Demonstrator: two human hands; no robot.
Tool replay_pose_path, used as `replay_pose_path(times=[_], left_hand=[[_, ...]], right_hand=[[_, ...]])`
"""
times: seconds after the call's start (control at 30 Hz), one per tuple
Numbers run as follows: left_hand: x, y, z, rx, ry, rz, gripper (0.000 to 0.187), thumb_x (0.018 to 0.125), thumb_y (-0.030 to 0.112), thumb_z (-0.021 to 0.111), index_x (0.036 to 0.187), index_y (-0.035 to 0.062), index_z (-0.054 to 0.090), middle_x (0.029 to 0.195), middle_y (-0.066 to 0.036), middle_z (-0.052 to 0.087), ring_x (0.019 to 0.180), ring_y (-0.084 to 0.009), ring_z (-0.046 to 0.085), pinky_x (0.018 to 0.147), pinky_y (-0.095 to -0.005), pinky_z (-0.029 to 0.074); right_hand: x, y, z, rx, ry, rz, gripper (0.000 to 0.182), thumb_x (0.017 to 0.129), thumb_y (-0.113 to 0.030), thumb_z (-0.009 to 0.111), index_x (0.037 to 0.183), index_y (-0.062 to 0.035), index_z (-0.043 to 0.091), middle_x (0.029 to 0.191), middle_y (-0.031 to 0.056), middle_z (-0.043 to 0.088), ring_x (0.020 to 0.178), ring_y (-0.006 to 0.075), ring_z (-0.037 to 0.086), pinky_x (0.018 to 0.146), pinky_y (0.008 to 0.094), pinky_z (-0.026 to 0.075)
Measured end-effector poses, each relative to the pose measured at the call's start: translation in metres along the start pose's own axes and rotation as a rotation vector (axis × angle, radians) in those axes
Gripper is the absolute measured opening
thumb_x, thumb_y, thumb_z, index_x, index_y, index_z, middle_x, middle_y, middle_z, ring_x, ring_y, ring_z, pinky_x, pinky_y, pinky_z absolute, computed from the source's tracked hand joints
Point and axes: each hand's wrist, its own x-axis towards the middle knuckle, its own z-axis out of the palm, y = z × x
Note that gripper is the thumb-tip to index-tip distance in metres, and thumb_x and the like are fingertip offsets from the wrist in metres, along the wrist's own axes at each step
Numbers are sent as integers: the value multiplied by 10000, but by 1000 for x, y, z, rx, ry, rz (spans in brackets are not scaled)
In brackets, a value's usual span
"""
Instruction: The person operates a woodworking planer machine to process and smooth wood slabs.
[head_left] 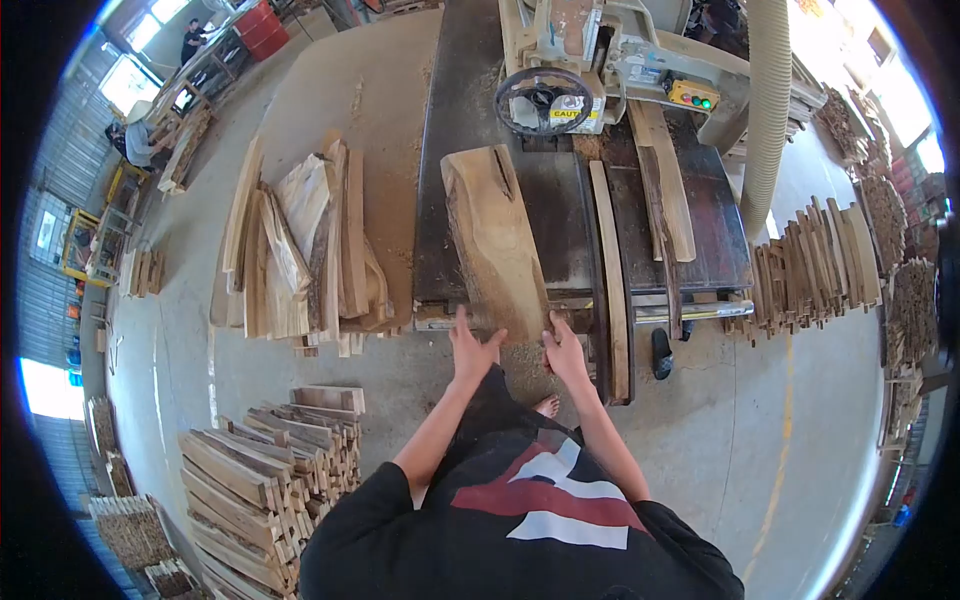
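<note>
A wide wooden board (497,230) with a bark edge and a dark crack at its far end lies slightly tilted on the dark machine table (555,230). Its near end sticks out over the table's front edge. At the near left corner is my left hand (474,348), fingers spread, the thumb by the board's end. My right hand (564,352) is at the near right corner, thumb and fingers closed against the board's edge. A long narrow strip of wood (610,270) lies to the right of my right hand.
Ahead stands a saw machine with a black handwheel (543,101) and a button box (692,95). Loose boards (310,235) lie at left; stacked wood (255,480) stands behind them. More boards (815,265) are at right. A slipper (662,355) lies on the floor. A person (145,140) sits far left.
</note>
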Motion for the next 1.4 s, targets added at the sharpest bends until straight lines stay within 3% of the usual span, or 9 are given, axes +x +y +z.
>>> replay_pose_path(times=[0.07,0.2,0.27,0.5,0.83,1.03,1.13,1.33,1.4], left_hand=[[12,-37,7,-464,-201,-244,946,814,226,831,1536,7,260,1121,-223,680,957,-294,694,846,-386,556],[24,-57,13,-541,-430,-393,962,853,164,800,1574,24,179,1176,-209,671,902,-243,703,732,-354,576],[20,-60,18,-337,-231,-245,917,884,111,763,1595,56,187,1171,-184,675,818,-200,704,632,-324,575],[26,-34,-6,-463,-442,-168,913,919,66,727,1619,97,143,1126,-183,684,773,-162,691,630,-307,580],[3,-34,5,-449,-607,-114,962,889,49,763,1605,87,122,928,-136,720,711,-164,695,590,-292,561],[11,-2,24,-403,-626,-127,971,882,81,775,1612,92,136,878,-113,717,661,-126,663,535,-273,513],[17,11,31,-428,-618,-157,992,874,97,784,1619,90,128,856,-101,719,650,-123,661,526,-273,504],[31,18,38,-364,-610,-169,987,868,116,788,1621,89,151,925,-148,735,689,-139,689,561,-285,527],[36,21,39,-401,-587,-132,986,868,120,787,1622,91,152,944,-162,738,703,-144,696,573,-288,534]], right_hand=[[-4,0,3,6,9,-43,527,1001,-157,590,1507,-127,449,658,118,642,494,179,617,451,353,494],[-9,-3,2,56,24,-70,546,990,-195,635,1491,-79,452,637,81,631,446,139,562,420,322,441],[-4,11,4,112,31,1,548,1000,-234,621,1496,-82,441,677,90,658,452,134,566,421,311,441],[4,22,3,369,-127,208,511,1045,-428,496,1428,-94,444,892,142,743,570,177,671,490,282,499],[-34,57,-5,552,-111,375,501,1072,-359,432,1480,-110,278,1014,172,734,628,242,713,511,314,540],[-30,52,-4,501,130,187,520,1088,-309,431,1535,-113,253,888,123,732,567,197,693,471,263,467],[-17,46,-8,392,248,-27,596,1067,-248,483,1575,-89,214,870,118,725,580,190,686,481,280,484],[-2,44,-3,242,276,-44,730,1000,-180,608,1587,-42,197,835,141,698,633,195,671,564,333,538],[5,45,2,209,334,-131,731,1001,-147,611,1600,-93,195,897,132,691,695,182,687,543,326,559]])
